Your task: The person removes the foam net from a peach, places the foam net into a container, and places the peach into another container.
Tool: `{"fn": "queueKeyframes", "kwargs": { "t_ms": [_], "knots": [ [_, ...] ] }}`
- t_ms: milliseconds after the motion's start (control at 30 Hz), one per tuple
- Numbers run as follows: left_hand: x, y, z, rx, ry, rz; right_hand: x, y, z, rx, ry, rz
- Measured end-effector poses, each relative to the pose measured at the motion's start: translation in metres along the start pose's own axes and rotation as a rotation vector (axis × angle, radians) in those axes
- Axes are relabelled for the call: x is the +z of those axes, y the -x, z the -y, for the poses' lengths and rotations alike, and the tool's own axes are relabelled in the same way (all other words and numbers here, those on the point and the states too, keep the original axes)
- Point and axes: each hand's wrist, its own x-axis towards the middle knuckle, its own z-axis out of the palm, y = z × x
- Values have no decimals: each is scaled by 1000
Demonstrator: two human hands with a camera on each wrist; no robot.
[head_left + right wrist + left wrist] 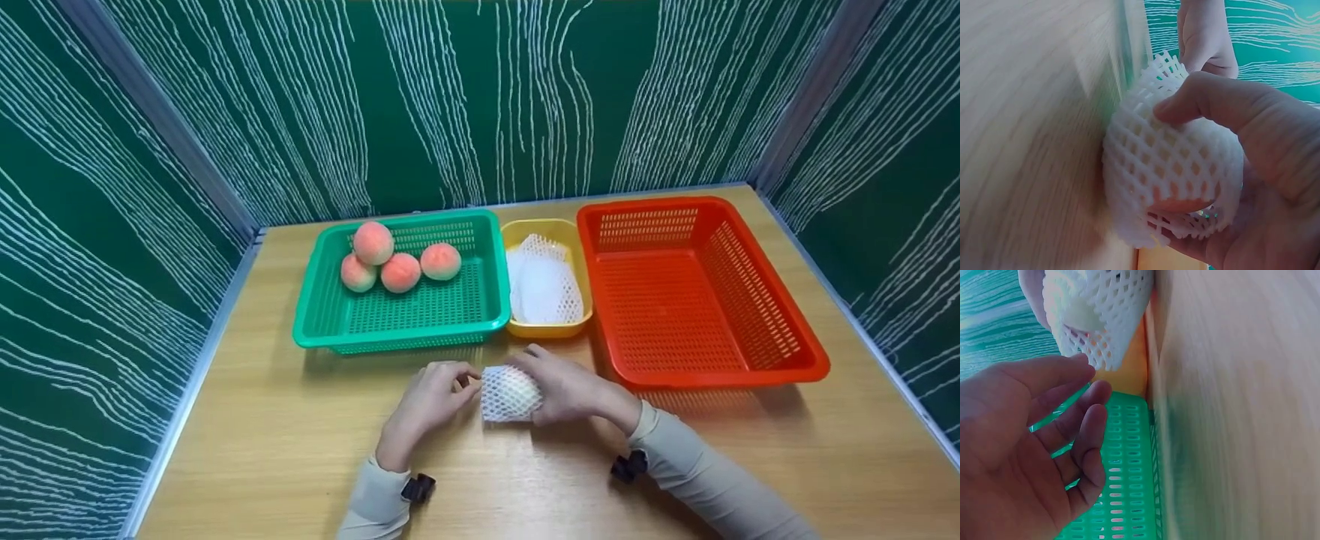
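In the head view my right hand (564,386) grips a pale peach (1185,206) inside a white foam net sleeve (504,397) just above the table. Its thumb presses on the mesh in the right wrist view, and part of the peach shows at the sleeve's opening. My left hand (433,399) is at the sleeve's left end, fingers loosely bent and their tips beside the mesh edge. Whether they touch it I cannot tell. The left wrist view shows that palm and the bent fingers (1094,430) near the net.
Several peaches (400,272) lie in a green basket (405,339) at the back left. Beside it, a yellow container (550,331) holds more white foam nets (541,285). A large red basket (660,315) stands to the right. Green patterned panels enclose the wooden table (270,450).
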Motion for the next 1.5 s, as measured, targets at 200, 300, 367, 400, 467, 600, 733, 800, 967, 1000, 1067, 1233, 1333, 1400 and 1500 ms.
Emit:
{"fn": "queueKeyframes", "kwargs": {
  "t_ms": [200, 300, 367, 400, 467, 600, 733, 800, 967, 1000, 1067, 1233, 1333, 1400, 1500],
  "knots": [
    [5, -3, 0, 8, -3, -15, -1, 1, -5, -31, -33, -45],
    [4, -3, 1, -6, -29, -29, 0, 3, -7, -75, -49, -87],
    [3, -4, 2, -25, -48, -45, 0, 3, -8, -80, -60, -113],
    [2, -4, 3, -36, -57, -54, 0, 4, -9, -79, -65, -124],
    [1, -4, 4, -58, -71, -71, 1, 5, -11, -83, -83, -147],
    [3, -5, 5, -68, -68, -88, 2, 9, -15, -44, -123, -194],
    [7, -6, 4, -59, -44, -83, 5, 15, -21, 39, -147, -243],
    [9, -5, 3, -60, -40, -76, 8, 16, -23, 68, -160, -262],
    [13, -4, 4, -62, -33, -64, 15, 15, -27, 151, -213, -308],
    [13, -4, 4, -63, -25, -59, 17, 15, -29, 167, -224, -316],
    [13, -4, 4, -71, -7, -47, 18, 15, -30, 188, -248, -326],
    [10, -4, 5, -106, 38, -22, 21, 13, -31, 199, -276, -343],
    [6, -5, 6, -119, 73, -25, 22, 10, -31, 194, -274, -351],
    [3, -5, 7, -117, 98, -23, 25, 8, -31, 199, -266, -352],
    [1, -7, 8, -92, 107, -20, 29, 5, -32, 185, -251, -368]
  ]
}}
